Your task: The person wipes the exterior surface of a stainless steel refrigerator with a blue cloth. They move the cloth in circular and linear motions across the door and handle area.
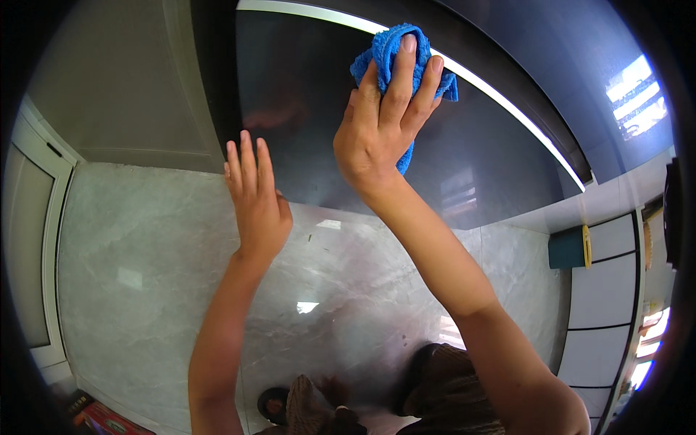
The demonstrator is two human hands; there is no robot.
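My right hand (pixel 380 119) holds a bunched blue terry cloth (pixel 402 38) against the bright metallic trim (pixel 489 81) along the upper edge of a dark glossy door panel (pixel 315 136). A loose end of the cloth hangs below the palm. My left hand (pixel 255 201) is empty, its fingers stretched out at the panel's lower left side. Whether those fingertips touch the panel, I cannot tell.
Above the trim runs a dark recess, with another glossy panel (pixel 549 60) beyond it. A grey marbled floor (pixel 147 261) spreads below. At right a dark teal bin (pixel 565 251) stands by white cabinet fronts (pixel 601 293). A framed door (pixel 32 239) and a red box (pixel 114 421) are at left.
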